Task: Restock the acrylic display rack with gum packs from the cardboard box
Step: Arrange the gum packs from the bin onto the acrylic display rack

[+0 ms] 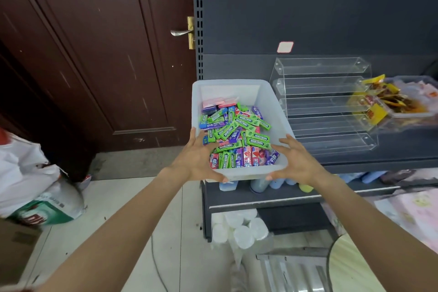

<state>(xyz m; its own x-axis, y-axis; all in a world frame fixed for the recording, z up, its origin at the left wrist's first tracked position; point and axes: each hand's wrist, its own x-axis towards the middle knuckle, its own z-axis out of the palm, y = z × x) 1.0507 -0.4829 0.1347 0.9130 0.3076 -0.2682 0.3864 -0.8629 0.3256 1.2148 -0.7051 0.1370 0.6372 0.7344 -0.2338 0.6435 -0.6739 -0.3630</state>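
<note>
A white translucent plastic bin (265,99), not a cardboard box, sits at the left end of the dark shelf. It is heaped with gum packs (237,135), mostly green, with purple, red and pink ones mixed in. My left hand (198,161) is at the bin's near left corner, thumb under the front rim, fingers spread. My right hand (295,161) is at the near right corner, fingers apart, thumb near the front rim. Neither hand clearly grips the bin. Just right of the bin stands the clear acrylic display rack (324,104), and all its tiers appear to hold nothing.
A clear bin of yellow and red snack packets (388,99) stands right of the rack. Bottles and white rolls (239,227) fill the lower shelves. A brown door (94,54) is at left, with white bags (35,185) on the floor.
</note>
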